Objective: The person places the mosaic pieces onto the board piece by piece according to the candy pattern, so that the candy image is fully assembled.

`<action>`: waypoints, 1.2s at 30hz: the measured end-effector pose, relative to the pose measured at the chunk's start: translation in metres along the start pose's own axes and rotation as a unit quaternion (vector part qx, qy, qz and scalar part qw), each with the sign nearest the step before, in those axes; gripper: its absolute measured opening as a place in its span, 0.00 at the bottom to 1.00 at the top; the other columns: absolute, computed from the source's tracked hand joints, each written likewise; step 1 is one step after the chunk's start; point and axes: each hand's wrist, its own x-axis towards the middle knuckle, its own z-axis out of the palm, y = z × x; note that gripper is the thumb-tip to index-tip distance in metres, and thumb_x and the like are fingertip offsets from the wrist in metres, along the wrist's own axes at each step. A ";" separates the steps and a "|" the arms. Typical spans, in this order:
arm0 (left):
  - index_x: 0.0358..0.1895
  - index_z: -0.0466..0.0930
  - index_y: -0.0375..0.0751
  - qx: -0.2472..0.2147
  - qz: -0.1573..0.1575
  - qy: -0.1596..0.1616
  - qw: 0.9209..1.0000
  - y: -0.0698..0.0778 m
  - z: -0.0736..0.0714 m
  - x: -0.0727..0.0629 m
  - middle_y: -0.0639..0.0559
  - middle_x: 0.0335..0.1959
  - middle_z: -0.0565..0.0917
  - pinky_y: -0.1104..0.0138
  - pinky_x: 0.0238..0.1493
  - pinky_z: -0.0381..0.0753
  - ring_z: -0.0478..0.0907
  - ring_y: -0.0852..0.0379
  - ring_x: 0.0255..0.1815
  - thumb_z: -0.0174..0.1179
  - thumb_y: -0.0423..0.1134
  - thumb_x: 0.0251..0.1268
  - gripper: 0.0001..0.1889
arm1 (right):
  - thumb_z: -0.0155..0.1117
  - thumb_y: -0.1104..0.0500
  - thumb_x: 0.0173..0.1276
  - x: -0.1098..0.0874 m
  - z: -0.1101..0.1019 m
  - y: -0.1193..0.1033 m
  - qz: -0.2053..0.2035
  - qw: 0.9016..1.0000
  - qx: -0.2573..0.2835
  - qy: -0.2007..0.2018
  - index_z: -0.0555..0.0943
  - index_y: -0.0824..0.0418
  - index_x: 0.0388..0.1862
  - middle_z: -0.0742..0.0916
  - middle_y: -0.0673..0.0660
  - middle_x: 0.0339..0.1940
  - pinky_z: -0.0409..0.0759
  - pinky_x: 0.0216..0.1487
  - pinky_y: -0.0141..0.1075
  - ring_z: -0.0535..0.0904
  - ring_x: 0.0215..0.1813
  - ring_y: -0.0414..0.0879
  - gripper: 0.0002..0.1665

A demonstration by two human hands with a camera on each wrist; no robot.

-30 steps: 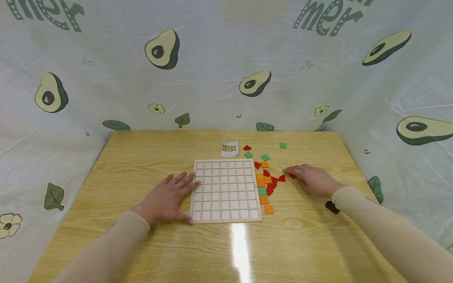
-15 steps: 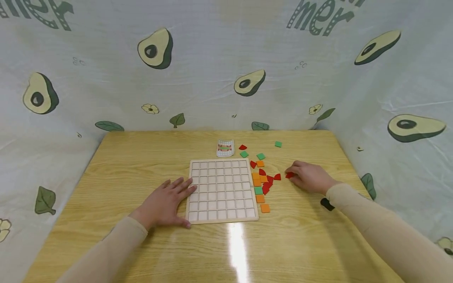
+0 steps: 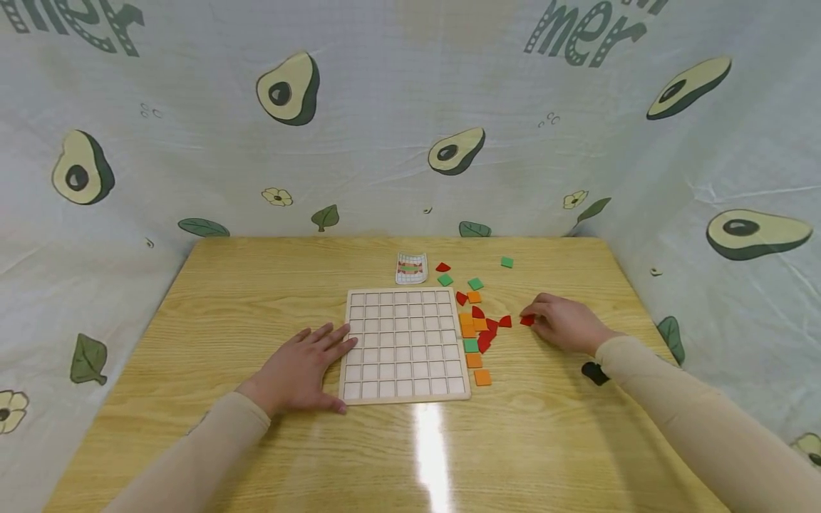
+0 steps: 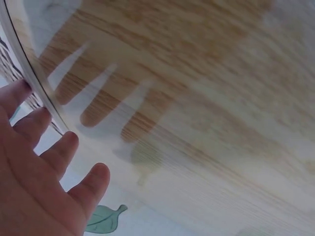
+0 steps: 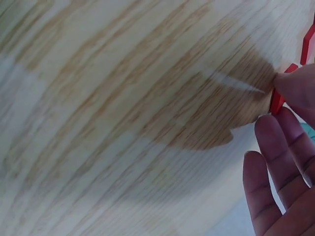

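Over at the far left, I'm seeing through the head camera the person's left hand (image 3: 298, 374), its fingers spreading loosely and grasping nothing; the fingertips are resting along the near-left edge of the gridded board (image 3: 410, 347), probably to be steadying it. The board is lying flat on the wooden table (image 3: 256, 285). Beyond its far edge, a small printed card (image 3: 411, 268) is lying with its pattern facing up, likely so that it is staying readable.

Moving right, I'm finding orange squares (image 3: 469, 331) lining the board's right edge, one green square (image 3: 471, 345) sitting among them, and a bunch of loose red wedges (image 3: 484, 344) just beside; I'm judging that this clutter is standing in the way between board and right hand.

Farther right, the right hand (image 3: 567, 324) is pinching a single red piece (image 3: 527, 320) between thumb and fingertips, presumably by its edge because it is so thin and flat. Whether it is clearing the table, I'm not managing to tell. Below the right wrist, a small black object (image 3: 595, 373) is peeking out. Behind everything, an avocado-printed sheet (image 3: 385, 185) is hanging.
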 end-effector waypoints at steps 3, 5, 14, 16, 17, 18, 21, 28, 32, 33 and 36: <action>0.78 0.61 0.47 0.000 -0.001 -0.006 1.000 0.000 -0.001 0.000 0.46 0.79 0.55 0.40 0.70 0.57 0.54 0.38 0.76 0.58 0.82 0.43 0.61 | 0.70 0.62 0.62 0.000 0.000 0.000 0.014 1.000 0.010 -0.003 0.87 0.58 0.49 0.83 0.51 0.42 0.81 0.39 0.41 0.77 0.34 0.42 0.16; 0.78 0.61 0.47 -0.002 -0.003 -0.010 1.000 0.000 -0.001 0.001 0.46 0.79 0.55 0.40 0.70 0.58 0.54 0.38 0.76 0.58 0.82 0.43 0.61 | 0.70 0.62 0.61 0.000 -0.001 0.000 0.019 1.000 0.015 -0.004 0.87 0.58 0.49 0.83 0.52 0.42 0.80 0.37 0.41 0.76 0.33 0.41 0.16; 0.78 0.60 0.47 -0.016 -0.006 -0.019 1.000 0.001 -0.005 0.002 0.46 0.79 0.56 0.41 0.70 0.58 0.54 0.38 0.77 0.61 0.80 0.43 0.60 | 0.72 0.62 0.61 0.000 -0.007 0.001 0.012 0.999 0.034 -0.009 0.88 0.59 0.47 0.83 0.53 0.40 0.77 0.35 0.39 0.73 0.30 0.40 0.15; 0.78 0.60 0.46 -0.017 -0.006 -0.018 1.000 0.000 -0.004 0.002 0.46 0.79 0.56 0.41 0.70 0.58 0.54 0.38 0.76 0.62 0.80 0.43 0.60 | 0.72 0.62 0.60 0.000 -0.006 0.002 0.009 0.999 0.036 -0.007 0.88 0.59 0.47 0.83 0.52 0.40 0.77 0.34 0.39 0.72 0.30 0.40 0.14; 0.78 0.59 0.46 -0.017 -0.007 -0.017 1.000 0.000 -0.004 0.002 0.46 0.79 0.56 0.41 0.70 0.58 0.54 0.38 0.76 0.62 0.80 0.43 0.60 | 0.72 0.62 0.60 0.001 -0.006 0.003 0.010 0.999 0.037 -0.005 0.88 0.58 0.47 0.82 0.52 0.39 0.76 0.34 0.38 0.72 0.30 0.40 0.14; 0.78 0.59 0.46 -0.017 -0.008 -0.017 1.000 0.000 -0.004 0.002 0.46 0.79 0.56 0.42 0.70 0.58 0.54 0.38 0.76 0.62 0.80 0.43 0.61 | 0.72 0.62 0.60 0.001 -0.006 0.003 0.009 0.999 0.038 -0.002 0.88 0.58 0.46 0.82 0.51 0.39 0.76 0.34 0.38 0.72 0.30 0.40 0.14; 0.78 0.59 0.45 -0.016 -0.010 -0.014 1.000 0.000 -0.003 0.001 0.46 0.79 0.57 0.42 0.70 0.58 0.55 0.38 0.76 0.62 0.80 0.42 0.61 | 0.72 0.62 0.60 0.003 -0.005 0.003 0.006 0.999 0.044 0.007 0.88 0.58 0.45 0.83 0.50 0.38 0.76 0.33 0.37 0.72 0.30 0.40 0.13; 0.78 0.60 0.45 -0.015 -0.012 -0.012 1.000 -0.003 -0.003 -0.002 0.49 0.79 0.58 0.43 0.70 0.59 0.56 0.39 0.76 0.61 0.81 0.42 0.62 | 0.70 0.62 0.61 0.015 -0.013 -0.006 0.007 0.998 0.057 0.014 0.89 0.57 0.45 0.83 0.49 0.38 0.77 0.34 0.37 0.74 0.31 0.39 0.13; 0.78 0.60 0.45 -0.020 -0.012 -0.010 1.000 -0.004 -0.001 -0.002 0.50 0.78 0.59 0.43 0.70 0.59 0.56 0.39 0.76 0.61 0.81 0.42 0.61 | 0.71 0.61 0.62 0.027 -0.020 -0.017 0.006 0.998 0.057 0.005 0.88 0.57 0.47 0.83 0.51 0.39 0.79 0.37 0.39 0.75 0.32 0.42 0.13; 0.78 0.60 0.45 -0.021 -0.012 -0.010 1.000 -0.004 -0.001 -0.002 0.50 0.78 0.59 0.43 0.70 0.59 0.56 0.39 0.76 0.61 0.81 0.42 0.61 | 0.71 0.61 0.62 0.030 -0.022 -0.020 0.006 0.998 0.057 0.001 0.88 0.57 0.47 0.83 0.51 0.40 0.79 0.38 0.39 0.76 0.32 0.42 0.13; 0.78 0.60 0.45 -0.021 -0.015 -0.012 1.000 -0.004 0.000 -0.002 0.50 0.79 0.58 0.43 0.70 0.59 0.56 0.39 0.76 0.61 0.81 0.42 0.61 | 0.71 0.60 0.63 0.037 -0.023 -0.027 0.003 0.998 0.056 -0.007 0.88 0.57 0.48 0.83 0.51 0.41 0.80 0.39 0.39 0.76 0.34 0.42 0.14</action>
